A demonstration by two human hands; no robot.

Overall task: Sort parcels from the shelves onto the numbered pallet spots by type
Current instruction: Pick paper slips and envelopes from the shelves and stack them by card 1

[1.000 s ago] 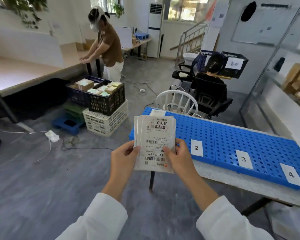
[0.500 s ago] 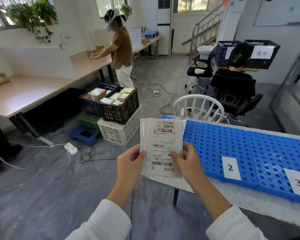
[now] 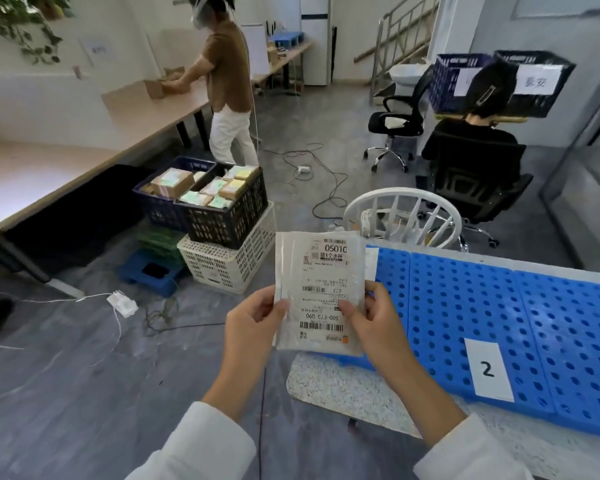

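Flat grey plastic mailer parcel point(image 3: 319, 292), label up, pinched between your left hand point(image 3: 253, 323) and right hand point(image 3: 378, 323); blue perforated plastic pallet point(image 3: 534, 323) lies bare; sorting seemingly just starting.

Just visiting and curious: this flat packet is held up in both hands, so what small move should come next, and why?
Probably lower the parcel flat onto the blue pallet behind it. The left hand and right hand pinch its lower edges, label facing the camera, at the pallet's left end, where a half-hidden white card sits left of card 2. Which spot fits is unclear.
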